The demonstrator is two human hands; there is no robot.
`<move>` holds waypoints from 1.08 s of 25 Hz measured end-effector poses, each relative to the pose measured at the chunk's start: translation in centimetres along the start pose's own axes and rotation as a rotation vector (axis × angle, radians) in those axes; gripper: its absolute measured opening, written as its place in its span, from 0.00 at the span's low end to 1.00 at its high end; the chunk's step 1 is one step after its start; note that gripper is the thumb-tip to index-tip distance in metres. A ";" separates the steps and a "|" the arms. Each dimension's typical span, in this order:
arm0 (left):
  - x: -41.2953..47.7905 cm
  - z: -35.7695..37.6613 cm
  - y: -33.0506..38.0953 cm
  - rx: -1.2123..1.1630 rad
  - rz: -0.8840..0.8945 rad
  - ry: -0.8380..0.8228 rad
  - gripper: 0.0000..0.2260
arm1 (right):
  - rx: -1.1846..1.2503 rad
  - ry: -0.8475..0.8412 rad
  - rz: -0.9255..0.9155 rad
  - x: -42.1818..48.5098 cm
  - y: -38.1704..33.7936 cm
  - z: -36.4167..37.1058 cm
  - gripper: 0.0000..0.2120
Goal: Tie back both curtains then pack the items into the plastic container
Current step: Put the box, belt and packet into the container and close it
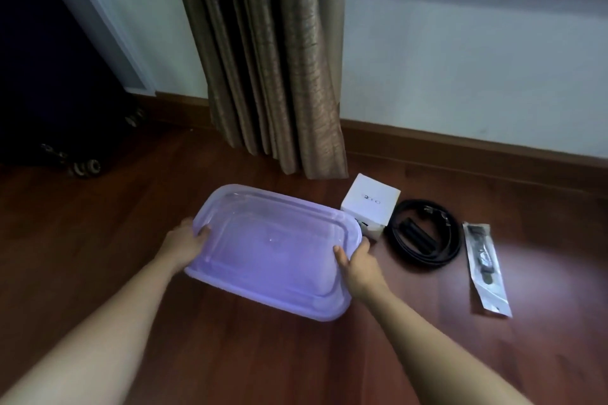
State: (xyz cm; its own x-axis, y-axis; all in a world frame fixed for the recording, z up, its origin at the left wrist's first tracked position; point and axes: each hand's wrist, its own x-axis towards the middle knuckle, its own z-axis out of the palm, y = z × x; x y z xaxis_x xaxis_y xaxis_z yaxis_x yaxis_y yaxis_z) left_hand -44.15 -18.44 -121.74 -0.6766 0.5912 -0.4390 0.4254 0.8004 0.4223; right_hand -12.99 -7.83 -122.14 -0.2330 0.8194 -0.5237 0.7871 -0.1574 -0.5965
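Observation:
A translucent purple plastic container (273,250) with its lid on sits on the wooden floor in front of me. My left hand (184,242) grips its left edge and my right hand (358,261) grips its right edge, thumbs on the lid. Right of it lie a small white box (370,199), a coiled black cable (424,235) and a long clear packet with a dark item inside (487,268). A brown curtain (266,59) hangs gathered against the wall behind the container.
A dark suitcase on wheels (62,102) stands at the far left. A brown baseboard (460,145) runs along the pale wall. Bare wooden floor (296,355) lies between me and the container.

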 end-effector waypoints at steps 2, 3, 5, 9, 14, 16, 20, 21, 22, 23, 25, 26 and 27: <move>-0.9 -1.4 -0.7 -0.065 0.001 -0.153 0.15 | -0.034 -0.044 -0.024 -1.4 0.6 -1.5 0.30; -1.8 -2.1 -0.8 -0.124 -0.013 -0.270 0.14 | -0.054 -0.061 -0.031 -2.5 1.5 -2.3 0.29; -4.1 -3.0 0.4 -0.175 -0.012 -0.500 0.21 | -0.059 -0.071 -0.019 -5.2 4.3 -4.1 0.27; -7.9 1.3 5.9 -0.087 0.174 -0.627 0.33 | 0.050 0.029 0.072 -9.3 11.8 -8.3 0.26; -12.2 9.3 10.3 -0.047 0.350 -0.591 0.17 | 0.077 0.149 0.134 -11.3 19.7 -13.8 0.27; -13.2 10.3 10.8 0.005 0.371 -0.555 0.15 | 0.086 0.136 0.124 -11.2 20.8 -14.1 0.29; -13.3 10.0 10.6 0.106 0.355 -0.460 0.14 | 0.070 0.116 0.070 -9.9 20.6 -13.7 0.29; -13.0 9.9 10.4 0.124 0.350 -0.450 0.14 | 0.052 0.115 0.062 -9.6 20.4 -13.6 0.29; -12.8 9.9 10.5 0.146 0.360 -0.448 0.16 | 0.033 0.117 0.059 -9.4 20.4 -13.5 0.30; -12.5 10.0 10.7 0.167 0.381 -0.432 0.23 | 0.017 0.121 0.061 -9.3 20.4 -13.4 0.30; -11.9 10.3 11.6 0.145 0.403 -0.353 0.37 | -0.001 0.120 0.063 -9.4 20.5 -13.3 0.30; -11.6 10.7 12.0 0.129 0.407 -0.315 0.40 | -0.003 0.119 0.058 -9.5 20.6 -13.2 0.30; -11.3 11.1 12.4 0.145 0.430 -0.283 0.39 | -0.002 0.118 0.056 -9.6 20.7 -13.2 0.30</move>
State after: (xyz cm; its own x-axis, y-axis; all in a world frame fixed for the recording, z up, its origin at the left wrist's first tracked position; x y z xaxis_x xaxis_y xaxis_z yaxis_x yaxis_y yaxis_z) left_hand -24.58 -14.09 -120.30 -0.2432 0.8565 -0.4554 0.7205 0.4738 0.5063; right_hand 13.05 -11.67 -121.49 -0.1203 0.8684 -0.4811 0.7984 -0.2034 -0.5668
